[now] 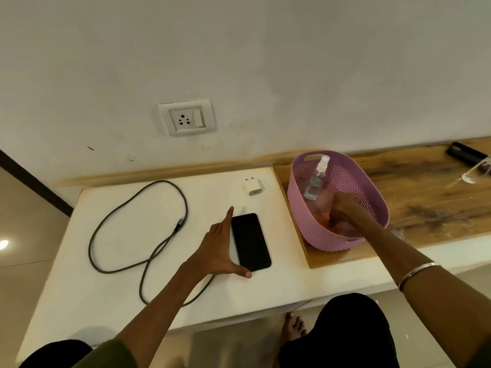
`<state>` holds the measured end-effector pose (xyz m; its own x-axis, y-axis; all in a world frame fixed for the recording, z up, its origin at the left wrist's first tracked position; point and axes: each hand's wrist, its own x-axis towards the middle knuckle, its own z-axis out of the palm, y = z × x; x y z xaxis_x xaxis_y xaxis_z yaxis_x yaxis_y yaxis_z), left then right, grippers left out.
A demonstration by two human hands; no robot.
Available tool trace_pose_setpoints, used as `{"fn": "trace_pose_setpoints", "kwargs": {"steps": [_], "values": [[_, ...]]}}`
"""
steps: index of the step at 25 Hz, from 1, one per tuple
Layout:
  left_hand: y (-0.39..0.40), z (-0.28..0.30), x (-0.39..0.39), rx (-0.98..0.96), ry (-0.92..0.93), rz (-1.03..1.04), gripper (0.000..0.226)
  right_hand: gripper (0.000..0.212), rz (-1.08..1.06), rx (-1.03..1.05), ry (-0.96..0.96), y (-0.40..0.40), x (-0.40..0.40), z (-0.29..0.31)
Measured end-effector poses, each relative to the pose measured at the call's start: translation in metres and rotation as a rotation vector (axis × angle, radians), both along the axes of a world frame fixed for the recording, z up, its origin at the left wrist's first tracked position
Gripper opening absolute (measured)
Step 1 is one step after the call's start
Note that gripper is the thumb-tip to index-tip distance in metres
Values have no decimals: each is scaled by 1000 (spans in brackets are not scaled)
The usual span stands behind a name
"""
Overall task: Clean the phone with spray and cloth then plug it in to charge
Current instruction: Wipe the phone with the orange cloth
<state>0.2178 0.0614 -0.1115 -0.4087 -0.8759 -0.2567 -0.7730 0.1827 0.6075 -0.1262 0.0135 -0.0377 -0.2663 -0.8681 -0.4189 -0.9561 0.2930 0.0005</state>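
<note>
Phone [251, 241] lies screen-up, dark, on the white counter [111, 282]. Left hand [221, 245] spread wide along its left edge, thumb at the near corner. Right hand [342, 211] reaches into the purple basket [318, 235] toward something pinkish; grip cannot be told. Spray bottle [316, 181] leans inside the basket. Charger adapter [253, 186] sits beyond the phone, cable [117, 216] looped to the left, wall socket [186, 118] above.
</note>
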Motion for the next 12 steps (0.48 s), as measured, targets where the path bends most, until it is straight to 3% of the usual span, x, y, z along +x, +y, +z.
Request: {"fn": "trace_pose_setpoints", "kwargs": {"steps": [6,12], "values": [[2,3,-2,-26,-30,-18,162,21,-44,-256,-143,19,0,52],[5,9,-4,-4,-6,24,164,22,-90,-940,-405,45,59,130]]}}
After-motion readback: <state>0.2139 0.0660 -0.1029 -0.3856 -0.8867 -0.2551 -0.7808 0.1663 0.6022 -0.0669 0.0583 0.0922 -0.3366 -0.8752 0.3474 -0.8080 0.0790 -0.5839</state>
